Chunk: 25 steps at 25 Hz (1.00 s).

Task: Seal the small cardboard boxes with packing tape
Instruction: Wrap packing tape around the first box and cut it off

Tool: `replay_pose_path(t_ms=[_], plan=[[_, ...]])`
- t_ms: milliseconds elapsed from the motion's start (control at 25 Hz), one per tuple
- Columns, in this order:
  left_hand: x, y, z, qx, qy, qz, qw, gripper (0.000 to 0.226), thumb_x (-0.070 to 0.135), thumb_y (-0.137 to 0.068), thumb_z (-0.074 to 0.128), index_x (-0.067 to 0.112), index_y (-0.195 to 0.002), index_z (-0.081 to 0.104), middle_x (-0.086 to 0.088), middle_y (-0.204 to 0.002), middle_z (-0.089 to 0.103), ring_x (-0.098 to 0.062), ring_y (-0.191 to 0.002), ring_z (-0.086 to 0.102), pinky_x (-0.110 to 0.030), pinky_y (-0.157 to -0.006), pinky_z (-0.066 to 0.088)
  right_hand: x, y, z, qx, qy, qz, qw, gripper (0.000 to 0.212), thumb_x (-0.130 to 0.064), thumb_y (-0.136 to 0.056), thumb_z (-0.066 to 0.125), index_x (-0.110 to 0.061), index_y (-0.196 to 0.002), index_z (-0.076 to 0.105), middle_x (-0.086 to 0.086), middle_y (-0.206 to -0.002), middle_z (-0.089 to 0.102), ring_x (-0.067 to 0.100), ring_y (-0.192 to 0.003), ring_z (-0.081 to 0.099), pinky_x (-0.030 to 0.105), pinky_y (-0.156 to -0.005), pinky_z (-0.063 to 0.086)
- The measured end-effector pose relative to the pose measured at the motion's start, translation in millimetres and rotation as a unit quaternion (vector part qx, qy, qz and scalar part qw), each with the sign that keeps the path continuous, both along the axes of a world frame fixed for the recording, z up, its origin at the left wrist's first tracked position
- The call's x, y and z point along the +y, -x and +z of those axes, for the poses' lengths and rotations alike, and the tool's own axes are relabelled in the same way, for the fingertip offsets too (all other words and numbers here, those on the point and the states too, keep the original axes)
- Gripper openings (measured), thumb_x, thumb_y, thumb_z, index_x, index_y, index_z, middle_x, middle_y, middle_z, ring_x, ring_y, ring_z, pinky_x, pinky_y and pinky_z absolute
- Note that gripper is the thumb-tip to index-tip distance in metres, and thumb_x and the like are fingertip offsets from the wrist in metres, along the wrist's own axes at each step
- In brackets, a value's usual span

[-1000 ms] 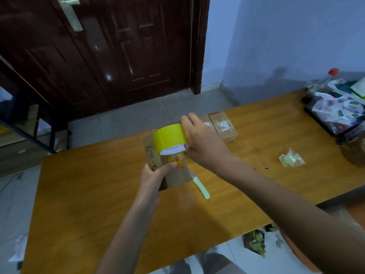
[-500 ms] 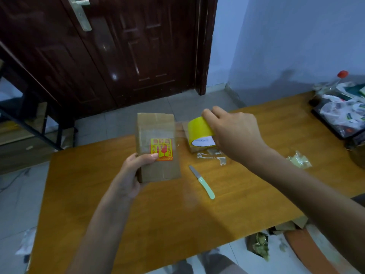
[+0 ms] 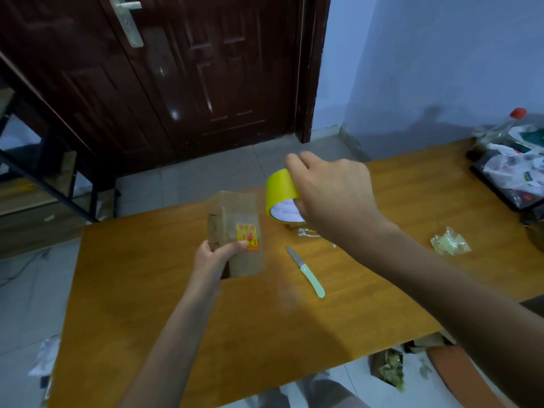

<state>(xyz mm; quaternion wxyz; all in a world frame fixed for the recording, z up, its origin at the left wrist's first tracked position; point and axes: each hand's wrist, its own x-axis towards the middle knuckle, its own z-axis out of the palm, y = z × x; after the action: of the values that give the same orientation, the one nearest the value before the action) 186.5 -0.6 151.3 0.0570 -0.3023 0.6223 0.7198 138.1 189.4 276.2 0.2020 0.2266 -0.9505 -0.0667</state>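
Note:
A small brown cardboard box (image 3: pixel 235 213) with an orange and yellow sticker is held upright above the wooden table (image 3: pixel 132 290). My left hand (image 3: pixel 213 257) grips its lower left corner, thumb on the front face. To the right and slightly higher, my right hand (image 3: pixel 332 195) holds a yellow roll of packing tape (image 3: pixel 279 189) with fingers curled over its top. A stretch of clear tape seems to run from the roll to the box, but it is too faint to be sure.
A knife with a pale green handle (image 3: pixel 307 273) lies on the table right of the box. Crumpled tape scraps (image 3: pixel 449 244) lie further right. A dark tray with bags and a red-capped bottle (image 3: pixel 512 172) fills the far right corner. A dark door stands behind.
My right hand has pulled the tape roll away from the box, to the right and up. My left hand has kept hold of the box and turned it slightly.

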Motion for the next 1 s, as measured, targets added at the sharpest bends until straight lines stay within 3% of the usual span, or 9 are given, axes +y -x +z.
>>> replay_pose_path(t_ms=[80, 200, 280, 360, 440, 520, 640, 800, 1000], plan=[[13, 5, -15, 0.007, 0.061, 0.001, 0.998, 0.06, 0.023, -0.053, 0.082, 0.004, -0.105, 0.06, -0.012, -0.093, 0.069, -0.02, -0.075, 0.065, -0.03, -0.06, 0.053, -36, -4, 16, 0.015, -0.012, 0.027, 0.999, 0.046, -0.046, -0.045, 0.084, -0.019, -0.07, 0.057, -0.005, -0.057, 0.05, 0.02, -0.037, 0.028, 0.019, -0.05, -0.002], [36, 16, -17, -0.01, 0.168, -0.037, 0.985, 0.065, 0.052, -0.054, 0.075, 0.015, -0.103, 0.053, -0.002, -0.101, 0.063, -0.023, -0.09, 0.059, -0.043, -0.075, 0.051, -91, 9, 15, 0.022, -0.037, 0.07, 0.997, 0.021, -0.036, -0.045, 0.074, -0.026, -0.058, 0.06, -0.009, -0.049, 0.052, 0.009, -0.037, 0.049, 0.021, -0.051, -0.005], [51, 16, -17, -0.007, 0.215, -0.076, 0.974, 0.065, 0.051, -0.064, 0.065, 0.017, -0.117, 0.052, 0.001, -0.123, 0.056, -0.02, -0.109, 0.054, -0.039, -0.089, 0.045, -118, 6, 21, 0.016, -0.085, 0.083, 0.993, 0.009, -0.033, -0.058, 0.064, -0.03, -0.067, 0.063, -0.011, -0.056, 0.057, 0.004, -0.048, 0.056, 0.025, -0.046, -0.003], [54, 13, -21, 0.005, 0.207, -0.061, 0.976, 0.079, 0.046, -0.066, 0.057, 0.006, -0.133, 0.049, -0.008, -0.137, 0.05, -0.025, -0.125, 0.049, -0.037, -0.092, 0.04, -131, -1, 14, -0.06, -0.099, 0.12, 0.986, 0.011, -0.031, -0.083, 0.058, -0.027, -0.092, 0.055, -0.011, -0.074, 0.054, 0.009, -0.07, 0.06, 0.026, -0.042, 0.009], [38, 13, -28, 0.019, 0.13, 0.02, 0.991, 0.088, 0.053, -0.048, 0.059, -0.002, -0.116, 0.06, -0.016, -0.117, 0.064, -0.02, -0.108, 0.064, -0.034, -0.075, 0.043, -118, -2, 15, -0.117, -0.086, 0.138, 0.98, 0.017, -0.028, -0.09, 0.057, -0.021, -0.103, 0.048, -0.007, -0.081, 0.049, 0.015, -0.081, 0.061, 0.025, -0.043, 0.016], [10, 9, -34, -0.017, 0.089, 0.076, 0.993, 0.076, 0.045, -0.04, 0.074, -0.001, -0.1, 0.064, -0.013, -0.096, 0.07, -0.017, -0.084, 0.07, -0.034, -0.064, 0.05, -89, 1, 11, -0.06, -0.048, 0.09, 0.993, 0.028, -0.026, -0.072, 0.07, -0.023, -0.091, 0.05, -0.006, -0.076, 0.056, 0.018, -0.067, 0.063, 0.024, -0.045, 0.007], [-17, 11, -31, -0.035, 0.054, 0.07, 0.995, 0.066, 0.023, -0.047, 0.085, 0.002, -0.106, 0.064, -0.013, -0.097, 0.071, -0.023, -0.078, 0.069, -0.033, -0.063, 0.055, -58, 4, -6, -0.026, -0.023, 0.034, 0.999, 0.04, -0.015, -0.042, 0.077, -0.019, -0.07, 0.049, -0.004, -0.051, 0.043, 0.023, -0.033, 0.038, 0.019, -0.05, -0.001], [-27, 16, -12, 0.001, 0.013, 0.053, 0.999, 0.075, 0.025, -0.039, 0.083, 0.002, -0.108, 0.065, -0.011, -0.09, 0.072, -0.024, -0.074, 0.068, -0.042, -0.066, 0.059, -30, 12, -22, -0.02, 0.014, 0.028, 0.999, 0.034, -0.01, -0.046, 0.072, -0.014, -0.075, 0.056, -0.002, -0.053, 0.032, 0.021, -0.036, 0.018, 0.017, -0.051, 0.003], [-38, 14, 10, 0.028, -0.04, -0.004, 0.999, 0.064, 0.018, -0.053, 0.077, 0.0, -0.112, 0.061, -0.007, -0.083, 0.07, -0.015, -0.064, 0.07, -0.024, -0.048, 0.052, -1, 19, -35, -0.027, 0.02, 0.014, 0.999, 0.036, -0.004, -0.05, 0.071, -0.011, -0.084, 0.059, 0.0, -0.057, 0.028, 0.019, -0.036, 0.014, 0.018, -0.051, 0.003]])
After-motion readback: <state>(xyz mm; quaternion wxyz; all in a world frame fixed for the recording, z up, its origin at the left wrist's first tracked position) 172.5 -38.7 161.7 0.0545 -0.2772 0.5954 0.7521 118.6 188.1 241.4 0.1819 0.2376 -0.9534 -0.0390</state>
